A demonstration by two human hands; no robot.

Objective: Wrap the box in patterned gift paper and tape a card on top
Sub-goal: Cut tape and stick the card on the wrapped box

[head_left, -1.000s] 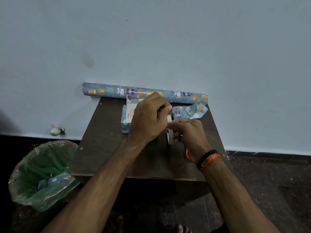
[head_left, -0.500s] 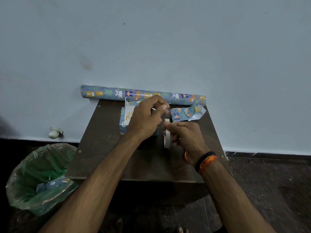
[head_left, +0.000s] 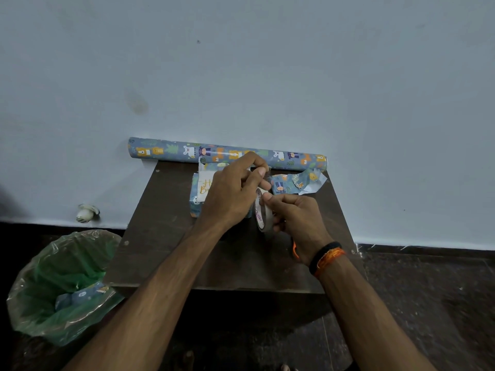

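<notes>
A box wrapped in blue animal-patterned paper [head_left: 195, 203] sits on a small dark table [head_left: 166, 236], mostly hidden behind my left hand. A white card [head_left: 205, 186] with gold lettering lies on its top. My right hand [head_left: 297, 220] grips a roll of clear tape [head_left: 261, 210], held upright on its edge. My left hand [head_left: 233, 194] pinches the tape's free end just above the roll, over the box's right side.
A roll of the same gift paper [head_left: 166, 151] lies along the table's far edge against the wall. A torn paper scrap [head_left: 297, 182] lies at the back right. A bin with a green liner [head_left: 59, 285] stands on the floor to the left, with a paper offcut inside it.
Both hands have stayed together at the tape roll. My left fingers have shifted slightly upward at the tape's end, and the roll has turned a little in my right hand.
</notes>
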